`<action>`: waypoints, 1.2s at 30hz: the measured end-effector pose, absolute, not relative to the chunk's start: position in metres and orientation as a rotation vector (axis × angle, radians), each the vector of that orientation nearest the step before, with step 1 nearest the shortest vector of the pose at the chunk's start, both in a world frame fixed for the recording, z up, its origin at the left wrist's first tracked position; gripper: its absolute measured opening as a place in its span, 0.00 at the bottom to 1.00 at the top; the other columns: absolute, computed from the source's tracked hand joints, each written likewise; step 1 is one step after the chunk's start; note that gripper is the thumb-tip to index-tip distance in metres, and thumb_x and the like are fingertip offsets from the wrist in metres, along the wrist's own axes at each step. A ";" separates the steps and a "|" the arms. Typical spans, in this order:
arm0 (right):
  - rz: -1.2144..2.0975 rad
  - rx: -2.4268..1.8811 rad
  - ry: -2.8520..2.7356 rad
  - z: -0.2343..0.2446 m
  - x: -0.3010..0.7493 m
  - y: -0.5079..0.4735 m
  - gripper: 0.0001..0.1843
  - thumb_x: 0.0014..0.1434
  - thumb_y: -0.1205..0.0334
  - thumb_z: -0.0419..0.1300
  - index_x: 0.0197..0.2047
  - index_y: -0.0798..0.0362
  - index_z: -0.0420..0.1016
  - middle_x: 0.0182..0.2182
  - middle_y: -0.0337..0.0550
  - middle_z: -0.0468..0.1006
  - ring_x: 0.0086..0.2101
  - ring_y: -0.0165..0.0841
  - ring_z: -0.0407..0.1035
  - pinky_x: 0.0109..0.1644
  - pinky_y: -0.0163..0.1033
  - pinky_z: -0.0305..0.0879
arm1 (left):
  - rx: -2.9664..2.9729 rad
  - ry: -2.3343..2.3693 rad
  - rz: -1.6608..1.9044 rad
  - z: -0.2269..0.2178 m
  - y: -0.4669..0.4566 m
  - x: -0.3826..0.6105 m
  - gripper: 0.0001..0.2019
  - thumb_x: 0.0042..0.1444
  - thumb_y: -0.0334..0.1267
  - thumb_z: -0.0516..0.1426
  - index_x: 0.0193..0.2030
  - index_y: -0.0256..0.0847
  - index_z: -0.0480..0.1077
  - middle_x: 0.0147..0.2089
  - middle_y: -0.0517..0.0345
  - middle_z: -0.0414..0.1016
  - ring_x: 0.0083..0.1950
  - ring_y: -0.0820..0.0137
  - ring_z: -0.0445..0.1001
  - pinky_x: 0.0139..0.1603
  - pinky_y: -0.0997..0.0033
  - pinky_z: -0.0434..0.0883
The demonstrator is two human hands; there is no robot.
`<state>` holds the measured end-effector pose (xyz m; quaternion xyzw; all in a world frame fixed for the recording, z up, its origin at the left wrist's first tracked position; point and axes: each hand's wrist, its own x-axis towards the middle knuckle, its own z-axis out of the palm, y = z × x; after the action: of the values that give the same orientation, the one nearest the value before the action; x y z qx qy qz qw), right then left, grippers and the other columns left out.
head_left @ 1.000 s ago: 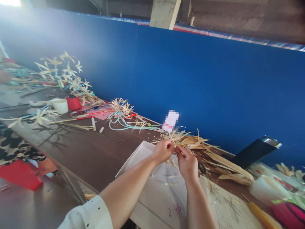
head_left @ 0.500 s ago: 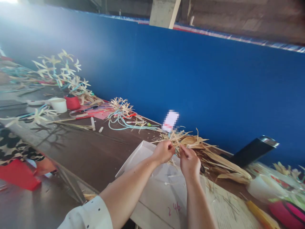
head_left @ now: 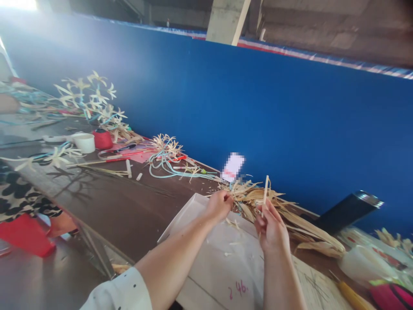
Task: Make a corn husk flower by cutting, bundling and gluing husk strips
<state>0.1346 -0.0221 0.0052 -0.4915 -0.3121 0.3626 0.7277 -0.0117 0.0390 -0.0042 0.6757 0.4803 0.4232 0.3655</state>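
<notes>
My right hand (head_left: 271, 224) pinches a thin pale strip of dried husk (head_left: 266, 189), which points upward from the fingers. My left hand (head_left: 220, 206) is closed above the far edge of a shallow white cardboard box lid (head_left: 206, 232); what its fingers hold, if anything, is hidden. Behind both hands lies a pile of dried corn husks (head_left: 248, 191), with long leaves (head_left: 316, 237) stretching to the right. Small pale scraps (head_left: 232, 224) lie on the lid, which bears a handwritten number in pink.
Flowers made of pale strips (head_left: 166, 146) on light-blue stems lie along the table (head_left: 151, 202). A white cup (head_left: 84, 143) and red thread spool (head_left: 103, 138) are at left. A dark flask (head_left: 350, 211) leans at right near a blue wall (head_left: 274, 116). Another person's arm (head_left: 8, 104) shows far left.
My hands have moved apart. The right hand has shifted right and turned, lifting the pale strip upright, while the left hand stays near its earlier place.
</notes>
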 end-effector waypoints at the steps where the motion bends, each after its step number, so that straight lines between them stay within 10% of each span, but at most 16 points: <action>1: 0.932 -1.030 -0.710 0.008 0.130 -0.024 0.30 0.41 0.58 0.66 0.50 0.49 0.70 0.26 0.36 0.73 0.15 0.19 0.50 0.14 0.26 0.39 | 1.717 1.234 1.085 -0.004 0.039 -0.012 0.13 0.52 0.43 0.49 0.28 0.37 0.70 0.26 0.58 0.71 0.28 0.73 0.66 0.28 0.76 0.58; 16: 1.314 -1.081 -0.822 0.001 0.115 -0.021 0.25 0.41 0.60 0.67 0.45 0.50 0.73 0.26 0.38 0.74 0.15 0.17 0.48 0.16 0.26 0.40 | 1.792 1.047 1.082 0.008 0.028 -0.011 0.11 0.53 0.37 0.47 0.30 0.37 0.69 0.30 0.58 0.72 0.32 0.73 0.68 0.32 0.76 0.62; 36: 0.390 -1.514 -1.347 -0.007 0.118 -0.013 0.22 0.51 0.53 0.57 0.46 0.53 0.76 0.32 0.45 0.79 0.31 0.37 0.71 0.35 0.38 0.64 | 1.899 1.200 1.114 0.002 0.028 -0.009 0.10 0.50 0.40 0.50 0.23 0.37 0.65 0.24 0.61 0.69 0.26 0.75 0.64 0.26 0.77 0.55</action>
<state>0.1177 -0.0133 -0.0074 -0.6296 -0.5602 0.1623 0.5132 -0.0093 0.0282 0.0020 0.7195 0.4546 0.4223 0.3119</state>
